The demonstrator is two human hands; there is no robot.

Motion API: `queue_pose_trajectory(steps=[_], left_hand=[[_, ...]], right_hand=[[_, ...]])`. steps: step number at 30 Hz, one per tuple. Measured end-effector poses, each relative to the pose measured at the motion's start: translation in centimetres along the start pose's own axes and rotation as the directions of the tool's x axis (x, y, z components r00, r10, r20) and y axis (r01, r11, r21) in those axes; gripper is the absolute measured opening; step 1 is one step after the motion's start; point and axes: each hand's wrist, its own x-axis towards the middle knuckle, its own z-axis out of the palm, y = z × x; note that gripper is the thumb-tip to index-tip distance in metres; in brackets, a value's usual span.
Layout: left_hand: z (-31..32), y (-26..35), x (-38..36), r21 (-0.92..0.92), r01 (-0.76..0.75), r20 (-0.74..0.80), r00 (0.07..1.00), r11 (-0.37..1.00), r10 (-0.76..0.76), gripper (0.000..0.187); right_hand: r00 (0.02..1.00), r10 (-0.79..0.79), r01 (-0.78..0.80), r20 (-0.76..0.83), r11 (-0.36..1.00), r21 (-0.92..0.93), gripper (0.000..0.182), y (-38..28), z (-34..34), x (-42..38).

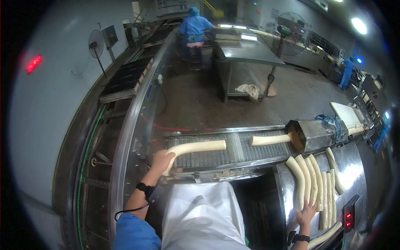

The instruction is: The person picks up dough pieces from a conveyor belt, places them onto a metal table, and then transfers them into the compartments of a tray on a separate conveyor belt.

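A long pale roll, like dough, [200, 146] lies on the mesh conveyor belt [239, 153], its left end bent down over the near edge. My left hand [162, 161] is wrapped round that bent end. Further right on the belt, a second pale roll [271, 140] comes out of a metal housing [318, 135]. On the steel table [287, 189] at the right, several pale rolls [305, 175] lie side by side. My right hand [306, 212] rests on the near ends of these rolls with its fingers spread.
Left of me runs a long metal rail [125, 154] beside a track carrying dark trays [125, 79]. A red-lit display box [350, 214] stands at the right table edge. Beyond are a steel table [250, 52] and two people in blue [195, 25], [346, 73].
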Motion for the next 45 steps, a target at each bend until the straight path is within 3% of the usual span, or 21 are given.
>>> queue_pose_trajectory(steps=[1,2,6,9,10,12,14,16,20,22,24,26,27,30,32,34,37,39,42,43,45], left_hand=[[0.1,1.0,-0.4,-0.398,0.201,0.171,0.975,0.895,-0.143,0.034],[0.1,2.3,-1.1,-0.683,0.416,0.377,0.905,0.6,-0.198,0.031],[0.8,8.9,-5.2,-0.686,0.43,0.581,0.81,0.587,0.085,0.037],[-1.3,13.8,-7.3,-0.795,0.531,0.601,0.622,0.294,0.501,0.052],[-1.4,14.1,-6.8,-0.798,0.53,0.597,0.63,0.287,0.497,0.052],[-1.7,14.6,-5.7,-0.766,0.641,0.486,0.627,-0.047,0.609,0.055],[-2.9,15.1,-4.1,-0.668,0.672,0.438,0.703,-0.32,0.561,0.055],[-4.0,13.9,-2.4,-0.678,0.599,0.378,0.782,-0.427,0.495,0.046],[-10.8,12.7,-0.4,-0.921,0.125,0.002,0.948,-0.368,0.318,0.047],[-15.0,12.7,0.4,-0.955,-0.233,-0.275,0.929,-0.185,0.247,0.04],[-18.3,11.8,1.9,-0.939,-0.336,-0.345,0.912,-0.08,0.221,0.031],[-19.8,10.0,4.9,-0.912,-0.41,-0.405,0.905,0.016,0.13,0.038],[-20.1,10.0,5.6,-0.907,-0.411,-0.414,0.91,-0.094,0.011,0.029],[-17.9,6.9,9.4,-0.915,-0.402,-0.398,0.914,-0.04,-0.084,0.024],[-14.0,7.3,8.5,-0.931,-0.331,-0.329,0.944,0.152,0.04,0.022],[-8.7,8.4,7.1,-0.89,-0.178,-0.164,0.984,0.419,0.069,0.042],[2.8,5.5,9.5,-0.647,-0.254,0.042,0.93,0.719,0.366,0.051],[5.8,6.4,8.0,-0.21,-0.446,0.161,0.862,0.87,0.48,0.058],[8.7,6.8,7.1,0.194,-0.53,0.366,0.82,0.826,0.44,0.06],[9.5,6.6,6.7,0.193,-0.538,0.37,0.814,0.82,0.447,0.06],[10.2,6.7,5.4,0.374,-0.521,0.096,0.844,0.767,0.527,0.039]], right_hand=[[0.995,0.051,-0.052,0.091,0.999,0.016,0.088,-0.6,-0.7,-0.1],[0.994,0.043,-0.044,0.096,0.999,0.009,0.088,-0.6,-0.5,-0.1],[0.998,-0.002,-0.001,-0.07,0.999,-0.042,0.088,0.0,1.4,0.5],[0.996,-0.005,-0.003,-0.093,0.996,-0.086,0.087,0.9,2.5,1.0],[0.996,0.0,-0.01,-0.093,0.994,-0.106,0.087,1.3,2.9,1.1],[0.993,-0.016,0.003,-0.114,0.994,-0.111,0.088,1.9,3.7,1.3],[0.996,0.0,-0.009,-0.086,0.994,-0.106,0.088,1.9,3.5,1.6],[0.996,0.031,-0.04,-0.081,0.993,-0.109,0.087,2.1,3.8,1.6],[0.996,0.074,-0.078,-0.057,0.994,-0.073,0.085,1.6,3.4,1.4],[0.996,0.081,-0.084,-0.047,0.993,-0.08,0.086,1.6,3.4,1.4],[0.995,0.085,-0.089,-0.044,0.992,-0.085,0.087,1.8,3.9,1.9],[0.993,0.069,-0.084,-0.097,0.985,-0.153,0.089,2.6,4.9,2.3],[0.994,0.062,-0.076,-0.095,0.985,-0.155,0.089,2.7,4.9,2.5],[0.994,0.091,-0.099,-0.058,0.983,-0.158,0.089,3.0,5.2,2.6],[0.991,0.067,-0.085,-0.115,0.984,-0.16,0.089,3.3,5.7,2.8],[0.991,0.074,-0.093,-0.115,0.982,-0.164,0.089,3.2,5.9,2.9],[0.993,0.064,-0.08,-0.1,0.985,-0.154,0.088,2.7,5.1,2.4],[0.996,0.067,-0.074,-0.056,0.99,-0.124,0.087,1.8,3.8,2.0],[0.997,0.064,-0.07,-0.046,0.986,-0.151,0.087,1.7,3.8,1.9],[0.998,0.048,-0.053,-0.05,0.993,-0.106,0.087,2.0,3.9,1.9],[0.997,0.073,-0.076,-0.031,0.991,-0.114,0.087,0.7,2.7,1.5]])
